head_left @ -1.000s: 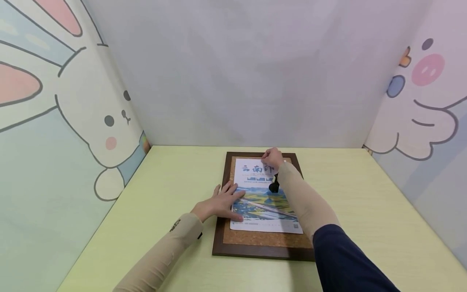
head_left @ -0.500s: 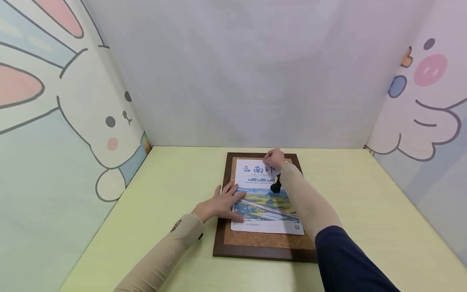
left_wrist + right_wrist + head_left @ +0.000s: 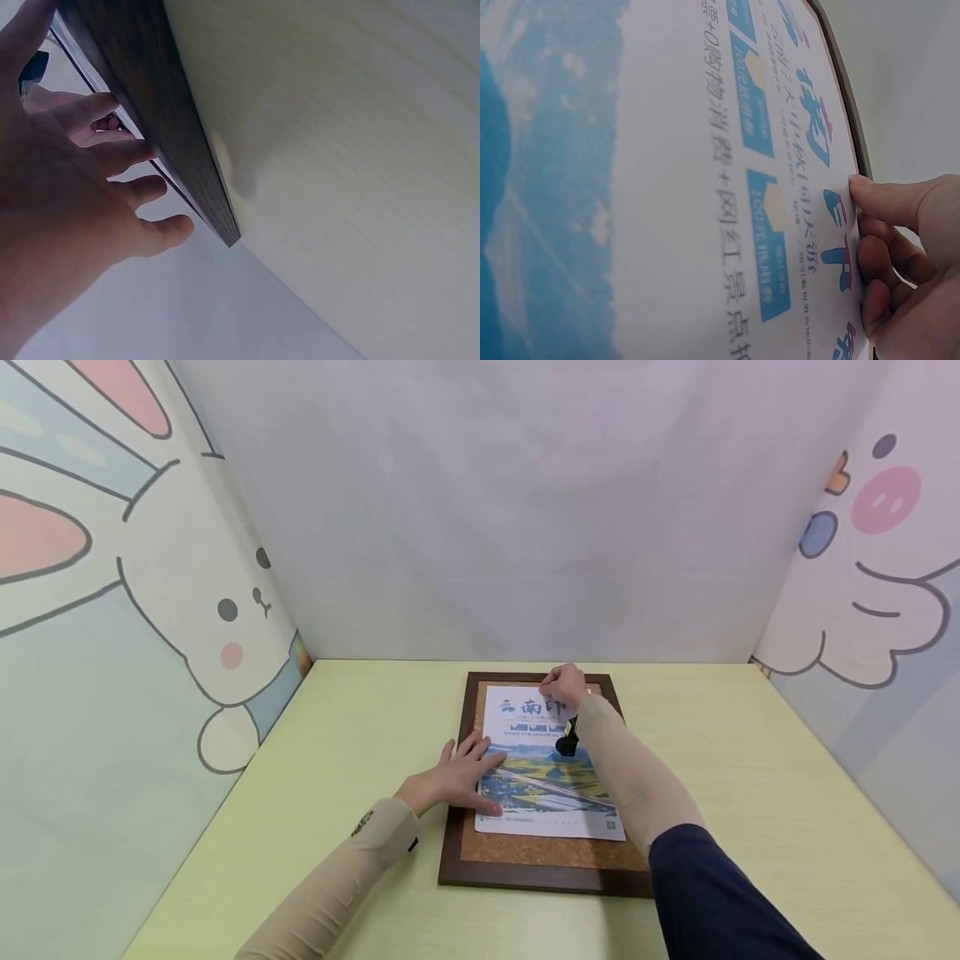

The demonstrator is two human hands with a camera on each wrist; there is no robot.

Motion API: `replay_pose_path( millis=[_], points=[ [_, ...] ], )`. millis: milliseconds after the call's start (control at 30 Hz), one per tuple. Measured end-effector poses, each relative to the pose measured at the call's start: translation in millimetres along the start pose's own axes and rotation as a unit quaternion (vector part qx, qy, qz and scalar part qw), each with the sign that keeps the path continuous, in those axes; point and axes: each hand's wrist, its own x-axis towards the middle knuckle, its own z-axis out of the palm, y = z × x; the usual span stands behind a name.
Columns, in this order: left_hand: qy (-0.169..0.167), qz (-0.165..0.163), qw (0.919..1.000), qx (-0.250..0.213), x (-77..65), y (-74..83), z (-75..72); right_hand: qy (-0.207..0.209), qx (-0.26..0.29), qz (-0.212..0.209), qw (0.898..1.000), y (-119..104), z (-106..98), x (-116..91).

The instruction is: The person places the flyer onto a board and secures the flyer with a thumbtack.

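A printed poster [image 3: 540,777] with blue lettering and a landscape picture lies flat on a dark-framed cork board [image 3: 517,852]. My left hand [image 3: 452,782] is spread over its left edge, thumb and fingers apart. In the left wrist view, the fingers of the left hand [image 3: 75,176] lie along the board's dark frame [image 3: 161,97]. At the poster's top edge is my right hand [image 3: 566,685]. The right wrist view shows the right hand [image 3: 919,255] with thumb and curled fingers pinching at that edge; what lies between the fingertips is hidden.
The board rests on a pale yellow-green table [image 3: 360,735], near its back edge. Behind rises a plain whitish backdrop [image 3: 517,527]. Side panels carry a cartoon rabbit [image 3: 195,577] on the left and a pink-nosed figure [image 3: 885,535] on the right.
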Motion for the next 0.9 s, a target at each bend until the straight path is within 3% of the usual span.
replay_pose_path(
  millis=[900],
  points=[
    [0.002, -0.003, 1.0000, 0.004, 0.7, -0.1, 1.5, -0.016, -0.022, 0.008, 1.000, -7.3, -2.7, -0.4]
  ],
)
